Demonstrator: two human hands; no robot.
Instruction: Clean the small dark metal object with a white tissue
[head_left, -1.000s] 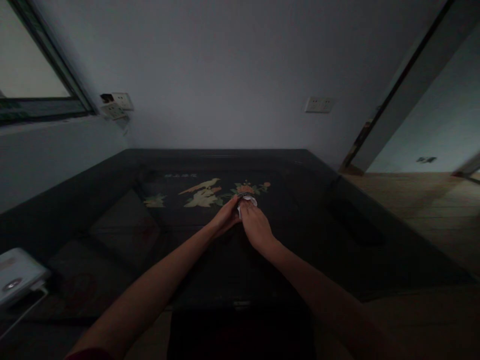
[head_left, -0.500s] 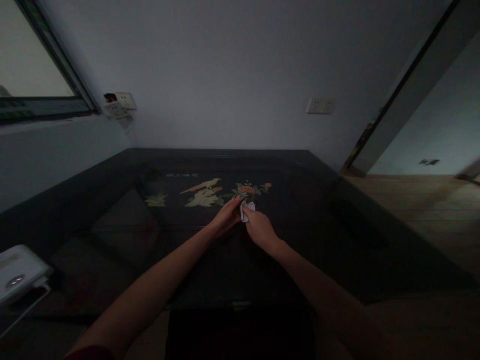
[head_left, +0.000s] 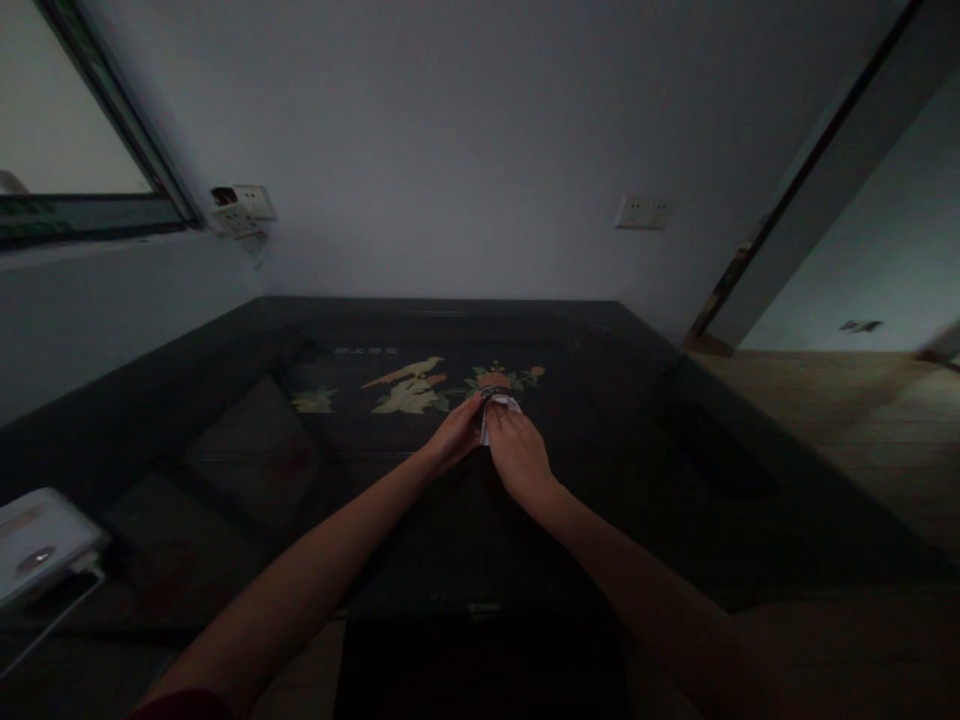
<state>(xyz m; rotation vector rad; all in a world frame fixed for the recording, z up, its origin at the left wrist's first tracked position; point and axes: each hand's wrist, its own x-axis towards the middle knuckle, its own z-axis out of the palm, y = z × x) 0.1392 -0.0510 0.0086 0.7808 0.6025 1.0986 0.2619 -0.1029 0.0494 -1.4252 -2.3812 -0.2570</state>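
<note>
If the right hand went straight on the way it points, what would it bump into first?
Probably the small dark thing in the left hand, just past the white cloth or tissue at the right hand. It's dim, so depth is unclear.

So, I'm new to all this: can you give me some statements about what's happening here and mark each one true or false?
1. The right hand is touching a white cloth or tissue. True.
2. The two hands are spread wide apart. False: the left hand is close beside the right one.
3. A picture of a bird and flowers decorates the dark table. True.
4. The white device is on the person's right. False: it is on the left.
5. A wall socket is visible beyond the table. True.
</note>
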